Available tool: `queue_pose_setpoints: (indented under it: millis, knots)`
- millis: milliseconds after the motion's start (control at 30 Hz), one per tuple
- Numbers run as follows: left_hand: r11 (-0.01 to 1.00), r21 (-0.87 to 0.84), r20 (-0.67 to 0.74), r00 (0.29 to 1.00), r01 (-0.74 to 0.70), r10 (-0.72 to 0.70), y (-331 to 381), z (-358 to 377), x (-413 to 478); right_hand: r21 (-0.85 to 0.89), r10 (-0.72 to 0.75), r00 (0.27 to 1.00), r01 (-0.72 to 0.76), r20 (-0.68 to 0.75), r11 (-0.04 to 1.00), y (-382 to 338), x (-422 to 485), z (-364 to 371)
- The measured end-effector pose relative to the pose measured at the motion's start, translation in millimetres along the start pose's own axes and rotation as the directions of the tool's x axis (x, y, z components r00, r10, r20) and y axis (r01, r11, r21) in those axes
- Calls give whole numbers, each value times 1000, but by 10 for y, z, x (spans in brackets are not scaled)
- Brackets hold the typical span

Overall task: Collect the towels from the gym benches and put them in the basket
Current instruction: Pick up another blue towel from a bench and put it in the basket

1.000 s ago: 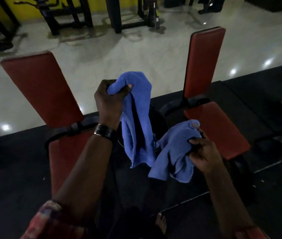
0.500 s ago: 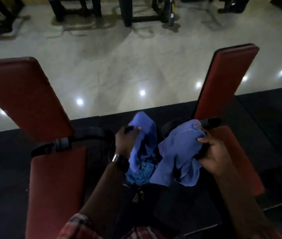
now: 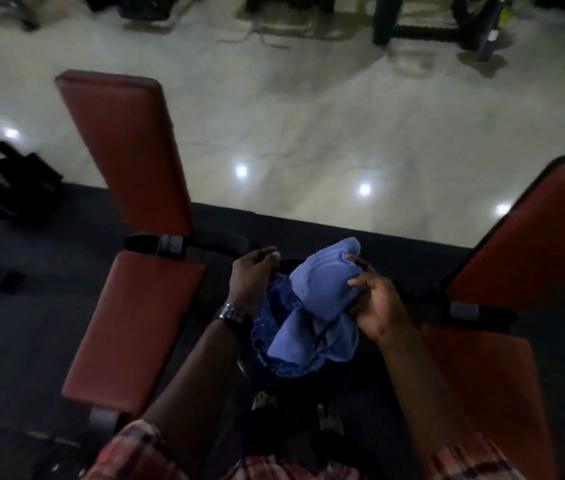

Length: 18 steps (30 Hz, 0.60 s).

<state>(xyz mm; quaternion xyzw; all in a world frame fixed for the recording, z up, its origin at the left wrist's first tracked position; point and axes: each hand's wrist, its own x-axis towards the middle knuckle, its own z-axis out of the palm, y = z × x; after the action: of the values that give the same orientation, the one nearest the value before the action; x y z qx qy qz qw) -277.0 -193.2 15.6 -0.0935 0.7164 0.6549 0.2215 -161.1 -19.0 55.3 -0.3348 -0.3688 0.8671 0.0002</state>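
Light-blue terry towel (image 3: 322, 289) bunched right over dark basket (image 3: 244, 367), btwn two red padded benches (image 3: 135, 323). R hand (image 3: 378, 306) grips bunch, prob so it drops straight in. L hand (image 3: 251, 278) curled near rim; grip unclear. Patterned blue cloth (image 3: 274, 341) already inside.

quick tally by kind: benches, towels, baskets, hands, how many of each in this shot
benches: 2, the left bench and the right bench
towels: 2, the light blue towel and the darker blue towel
baskets: 1, the basket, mostly hidden
hands: 2, the left hand and the right hand
total: 7
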Motion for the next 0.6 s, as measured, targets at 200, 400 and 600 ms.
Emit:
queue_pose_setpoints:
  millis: [200, 400, 600]
  knots:
    - [996, -85, -186, 983, -25, 9, -2, -54, -500, -540, -77, 983, 158, 169, 827, 25, 91, 0]
    - [988, -120, -342, 939, -93, 47, -185, -280, -1014, -632, 33, 970, 130, 239, 764, 174, 86, 171]
    - [971, -102, -511, 849, -214, 134, -96, -843, -1581, -655, 146, 885, 207, 442, 726, 430, -283, 811]
